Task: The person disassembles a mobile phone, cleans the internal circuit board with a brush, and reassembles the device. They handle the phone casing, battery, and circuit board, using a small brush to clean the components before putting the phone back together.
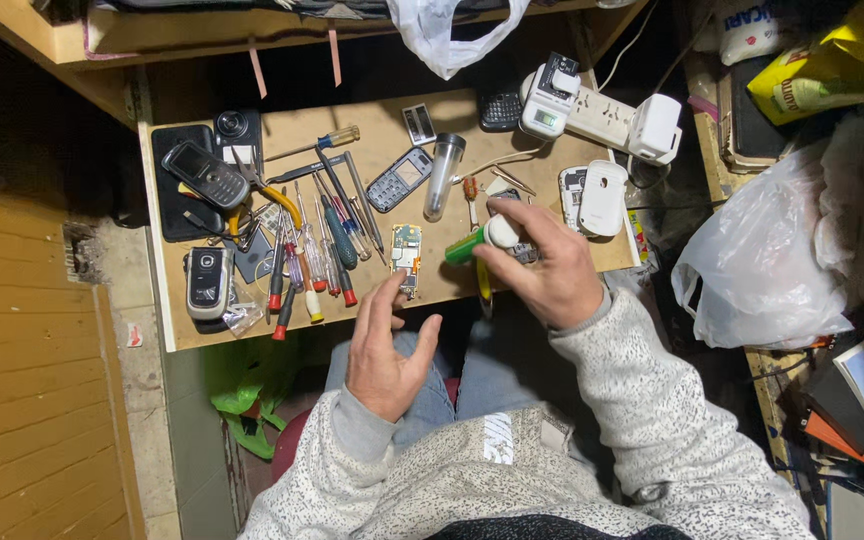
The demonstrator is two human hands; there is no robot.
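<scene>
While apparently gripped, right hand, green-white tool.

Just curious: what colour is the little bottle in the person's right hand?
The bottle is green with a white cap, seen in the head view.

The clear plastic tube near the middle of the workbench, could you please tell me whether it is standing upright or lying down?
Lying down: the clear tube rests lengthwise on the workbench.

Left hand open, right hand clenched
</scene>
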